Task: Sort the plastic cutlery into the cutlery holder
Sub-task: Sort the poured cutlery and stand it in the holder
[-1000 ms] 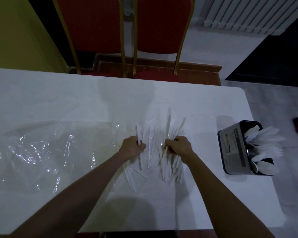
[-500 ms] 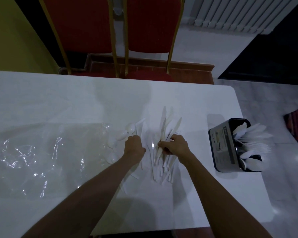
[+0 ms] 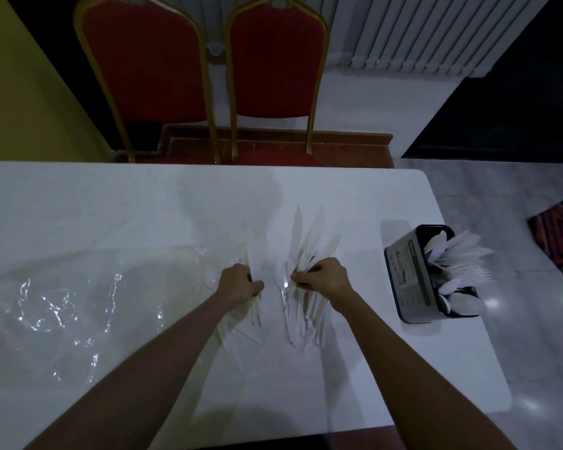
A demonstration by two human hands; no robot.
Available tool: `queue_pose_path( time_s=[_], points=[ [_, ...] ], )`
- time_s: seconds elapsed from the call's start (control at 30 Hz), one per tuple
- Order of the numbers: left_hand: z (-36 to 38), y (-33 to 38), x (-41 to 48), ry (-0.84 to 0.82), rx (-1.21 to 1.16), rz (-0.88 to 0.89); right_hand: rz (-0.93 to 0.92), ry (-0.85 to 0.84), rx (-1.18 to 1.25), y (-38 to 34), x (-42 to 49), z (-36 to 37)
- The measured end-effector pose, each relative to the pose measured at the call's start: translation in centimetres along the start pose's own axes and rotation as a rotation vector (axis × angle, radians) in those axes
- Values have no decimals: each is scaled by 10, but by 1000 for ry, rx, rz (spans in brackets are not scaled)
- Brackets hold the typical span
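While both my hands sit in pile, head view: left hand (image 3: 239,285) grip curled round few knife handles; right hand (image 3: 322,277) grip pinching larger knife bundle (image 3: 301,254), blades fanned away from me, long axes running near-to-far on worktop (image 3: 111,206). Cutlery holder (image 3: 410,274) lies well right of my right hand, already part filled. Right hand nearer; likely carries bundle there.

White plastic cutlery (image 3: 301,274) lies heaped left of part-filled holder (image 3: 413,274).
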State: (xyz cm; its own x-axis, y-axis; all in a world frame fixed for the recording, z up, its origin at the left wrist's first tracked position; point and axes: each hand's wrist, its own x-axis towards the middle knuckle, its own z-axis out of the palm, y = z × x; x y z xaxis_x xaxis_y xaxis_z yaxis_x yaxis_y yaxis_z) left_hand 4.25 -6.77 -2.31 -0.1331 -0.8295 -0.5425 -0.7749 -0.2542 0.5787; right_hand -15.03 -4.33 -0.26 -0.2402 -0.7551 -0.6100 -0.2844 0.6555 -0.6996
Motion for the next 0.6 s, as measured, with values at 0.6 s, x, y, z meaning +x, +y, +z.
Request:
queue_pose_path(
  time_s=[0.6],
  points=[
    [-26,199,-24,-35,-550,338,-348,312,-90,-74,-88,-228]
  ],
)
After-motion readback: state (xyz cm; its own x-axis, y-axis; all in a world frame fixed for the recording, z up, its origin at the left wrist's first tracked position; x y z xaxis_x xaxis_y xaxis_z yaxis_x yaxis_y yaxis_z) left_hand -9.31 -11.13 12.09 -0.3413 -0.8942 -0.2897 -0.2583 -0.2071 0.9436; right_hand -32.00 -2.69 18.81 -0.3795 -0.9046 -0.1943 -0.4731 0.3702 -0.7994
